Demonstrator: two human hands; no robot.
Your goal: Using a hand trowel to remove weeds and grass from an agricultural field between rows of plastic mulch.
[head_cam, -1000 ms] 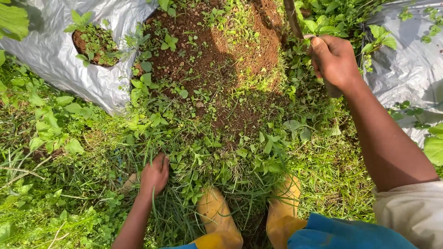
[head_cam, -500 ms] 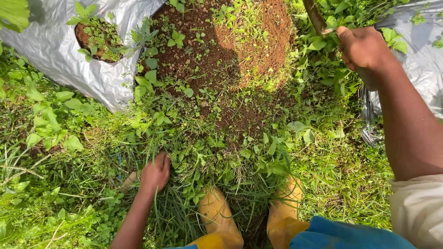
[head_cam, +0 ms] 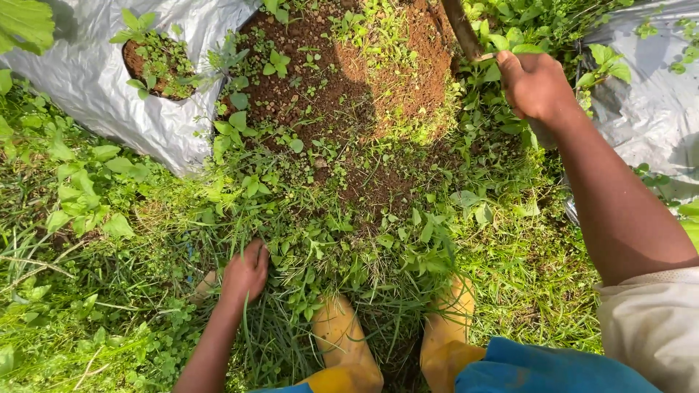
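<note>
Right hand (head_cam: 535,86) gripping wooden handle (head_cam: 461,29), angled up-left

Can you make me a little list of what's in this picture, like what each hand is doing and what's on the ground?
Place: weedy ground between sheets of silver plastic mulch
Left hand: low down, fingers closed in a clump of grass and weeds
Right hand: raised, wrapped around a brown wooden handle
Tool's working end: out of view
Bare soil: reddish-brown patch with small seedlings
Feet: yellow boots standing in the grass
Hole in plastic: small green plants growing through
</note>
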